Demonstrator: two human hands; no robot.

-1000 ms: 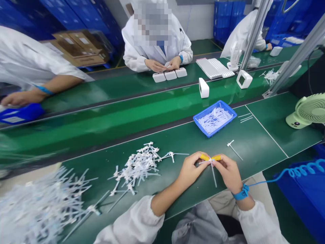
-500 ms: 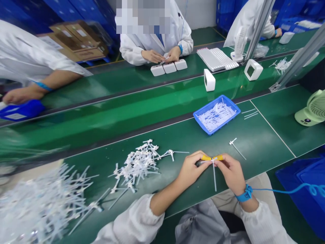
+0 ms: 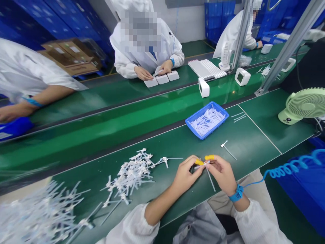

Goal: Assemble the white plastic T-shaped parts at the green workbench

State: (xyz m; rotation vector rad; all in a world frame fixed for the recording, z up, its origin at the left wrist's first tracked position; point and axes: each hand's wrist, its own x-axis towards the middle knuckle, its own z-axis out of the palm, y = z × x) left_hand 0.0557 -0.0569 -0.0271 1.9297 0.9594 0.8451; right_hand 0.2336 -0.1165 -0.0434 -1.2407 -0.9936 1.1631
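Above the green bench, my left hand (image 3: 186, 174) pinches a thin white strip (image 3: 211, 179) with a small white connector at its upper end. The strip's free end hangs toward me. My right hand (image 3: 222, 173) is closed at the connector, its thumb against it and the index finger lifted a little. Both index fingers wear yellow finger cots; part of the piece is hidden between the fingertips. A similar strip assembly (image 3: 230, 150) lies on the bench right of my hands. Left of them is a pile of such assemblies (image 3: 134, 173).
A blue tray (image 3: 200, 136) of white strips stands beyond my hands, with several loose strips (image 3: 238, 117) beside it. A larger pile (image 3: 45, 213) lies at lower left. A green fan (image 3: 304, 105) stands at right. Across the conveyor (image 3: 114, 118), a person (image 3: 149, 57) handles white housings (image 3: 162, 79).
The view has shifted, so the scene sits further left. My right index finger has lifted off the connector, and the strip's hanging end has swung from upright to slanted.
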